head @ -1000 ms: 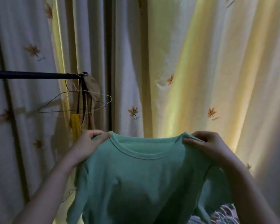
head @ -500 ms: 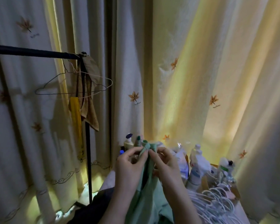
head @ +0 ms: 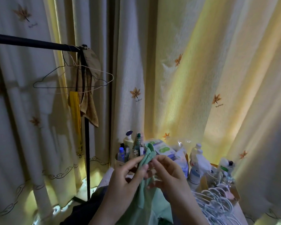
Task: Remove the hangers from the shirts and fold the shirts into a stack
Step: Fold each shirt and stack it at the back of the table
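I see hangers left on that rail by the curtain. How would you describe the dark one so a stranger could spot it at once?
Find the black clothes rail crossing the upper left and follow it to its right end, where its post drops down. Two bare wire hangers hang there. The dark wire hanger is the thin black one spreading leftward, unlike the white wire hanger reaching right.

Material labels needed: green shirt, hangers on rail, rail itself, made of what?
Green shirt: soft matte knit, likely cotton; drapes and bunches limply. Hangers on rail: thin wire, probably coated metal; hairline outlines. Rail: dark matte tube, likely painted metal; slim, straight.
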